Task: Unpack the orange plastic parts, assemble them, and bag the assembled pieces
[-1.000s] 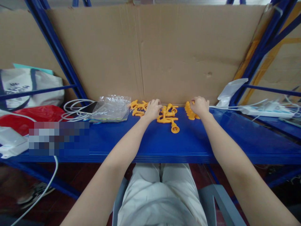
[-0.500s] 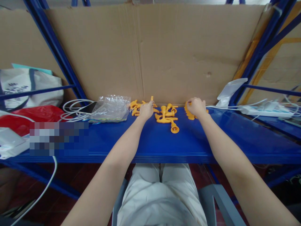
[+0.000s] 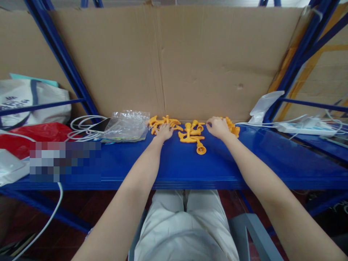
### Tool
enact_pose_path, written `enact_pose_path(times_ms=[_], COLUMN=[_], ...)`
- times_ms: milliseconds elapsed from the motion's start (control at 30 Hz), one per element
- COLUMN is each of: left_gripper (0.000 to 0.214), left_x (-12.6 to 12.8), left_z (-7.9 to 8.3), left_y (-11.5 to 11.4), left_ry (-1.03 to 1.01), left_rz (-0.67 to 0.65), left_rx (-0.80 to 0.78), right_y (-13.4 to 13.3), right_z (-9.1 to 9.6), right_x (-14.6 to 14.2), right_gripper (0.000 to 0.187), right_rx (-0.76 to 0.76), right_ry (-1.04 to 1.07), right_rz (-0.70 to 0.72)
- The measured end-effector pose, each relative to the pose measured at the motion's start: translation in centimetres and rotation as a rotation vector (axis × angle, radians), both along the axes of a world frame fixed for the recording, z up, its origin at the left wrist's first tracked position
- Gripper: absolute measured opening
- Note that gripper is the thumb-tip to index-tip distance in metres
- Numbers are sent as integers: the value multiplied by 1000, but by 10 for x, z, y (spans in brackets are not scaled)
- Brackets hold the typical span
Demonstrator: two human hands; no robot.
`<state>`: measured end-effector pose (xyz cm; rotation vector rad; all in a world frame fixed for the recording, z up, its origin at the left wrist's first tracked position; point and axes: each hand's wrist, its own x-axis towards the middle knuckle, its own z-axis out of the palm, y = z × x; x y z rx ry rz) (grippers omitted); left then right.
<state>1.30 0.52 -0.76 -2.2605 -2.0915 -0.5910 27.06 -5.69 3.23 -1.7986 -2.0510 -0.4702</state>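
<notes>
On the blue shelf, my left hand (image 3: 164,132) lies with fingers spread over a pile of small orange-yellow plastic pieces (image 3: 154,121); its fingertips touch or hover over them. My right hand (image 3: 218,127) is palm down with bent fingers and the thumb side apart, and I see nothing held. It is just left of a second row of orange-yellow pieces (image 3: 233,127), partly covering it. Between my hands lies a loose middle group: a horn-shaped piece (image 3: 201,148) with its flared end toward me, a hammer-like piece (image 3: 189,139) and several others.
A clear plastic bag (image 3: 130,127), a dark phone-like slab (image 3: 100,125) and coiled white cable (image 3: 78,127) lie left. A power strip (image 3: 307,127) sits right. Cardboard (image 3: 203,65) stands behind the blue shelf (image 3: 185,165).
My left hand has lowered onto the left pile and spread; the upright yellow piece at its fingertips is no longer there. My right hand has shifted left, uncovering more of the right row.
</notes>
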Motion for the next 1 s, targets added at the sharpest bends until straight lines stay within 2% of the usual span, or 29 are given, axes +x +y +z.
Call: enact_pose_path(times_ms=[100, 233, 400, 567, 733, 867, 1000], left_gripper=[53, 49, 44, 41, 37, 35, 36], left_x=[1, 3, 4, 7, 7, 6, 7], left_z=[1, 4, 15, 23, 18, 16, 20], left_y=[-2, -6, -11, -14, -9, -6, -11], left_ry=[7, 2, 8, -31, -30, -9, -21], left_rz=[12, 15, 66, 147, 177, 161, 204], left_rx=[19, 126, 225, 153, 87, 94, 94], right_y=[1, 3, 4, 5, 9, 11, 17], right_z=[-6, -15, -22, -24, -25, -28, -33], right_x=[-9, -22, -35, -37, -33, -33, -34], right_gripper=[33, 39, 42, 45, 50, 53, 53], right_rx=[-7, -47, -131, -249, -256, -287, -351], right_ry=[-18, -4, 6, 28, 54, 74, 156], right_rz=[134, 351, 520, 559, 582, 578, 621])
